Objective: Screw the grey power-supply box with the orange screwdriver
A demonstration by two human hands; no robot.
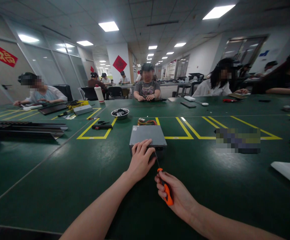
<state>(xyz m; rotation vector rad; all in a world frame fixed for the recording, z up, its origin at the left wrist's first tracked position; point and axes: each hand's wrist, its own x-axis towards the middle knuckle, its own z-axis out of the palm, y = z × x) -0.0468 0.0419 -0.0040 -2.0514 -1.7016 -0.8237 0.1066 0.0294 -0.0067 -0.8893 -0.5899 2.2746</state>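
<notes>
A grey metal computer power supply [150,134] sits on the green table in front of me, with a bundle of coloured cables [147,122] at its far side. My left hand [140,161] grips its near edge, fingers over the top and thumb by the front face. In my right hand [178,193] is a screwdriver [168,195] with an orange and black handle, fingers wrapped around it. Its thin shaft points up at the front face of the power supply, close to my left thumb. The exact spot where the tip meets is hidden.
Beyond the power supply stands a metal bowl [120,114] of small dark parts. Yellow tape outlines [180,137] mark the table. Black metal rails [25,130] lie at left, a white object [288,171] at right. Co-workers sit across the table, one person [147,88] directly opposite.
</notes>
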